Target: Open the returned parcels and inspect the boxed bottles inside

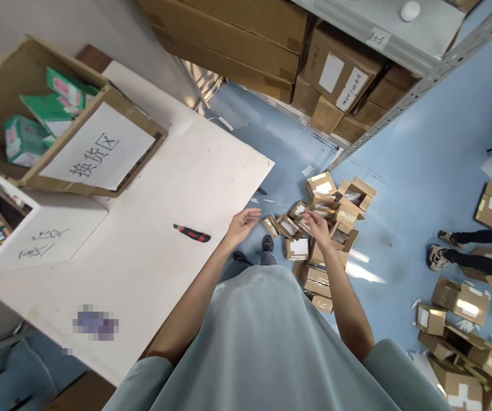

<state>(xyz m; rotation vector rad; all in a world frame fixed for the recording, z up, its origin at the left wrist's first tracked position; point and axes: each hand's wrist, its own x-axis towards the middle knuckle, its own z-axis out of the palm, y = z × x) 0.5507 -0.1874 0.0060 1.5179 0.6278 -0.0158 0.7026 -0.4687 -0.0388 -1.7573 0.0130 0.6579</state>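
My left hand (242,226) is over the right edge of the white table, its fingers stretched out and nothing held in them. Out in front of my body, my right hand (318,227) hovers above a pile of small cardboard boxes (347,216) on the floor. Its fingers are slightly bent and apart, and no object shows in them. A black and red utility knife (192,233) lies on the white tabletop (152,245), left of my left hand and apart from it.
An open carton (137,181) with green packages and a white box (75,228) stand on the table's left. A metal shelf (426,65) with cartons (335,68) is ahead. On the right, a person's legs (481,248) appear among boxes (460,299) on the blue floor.
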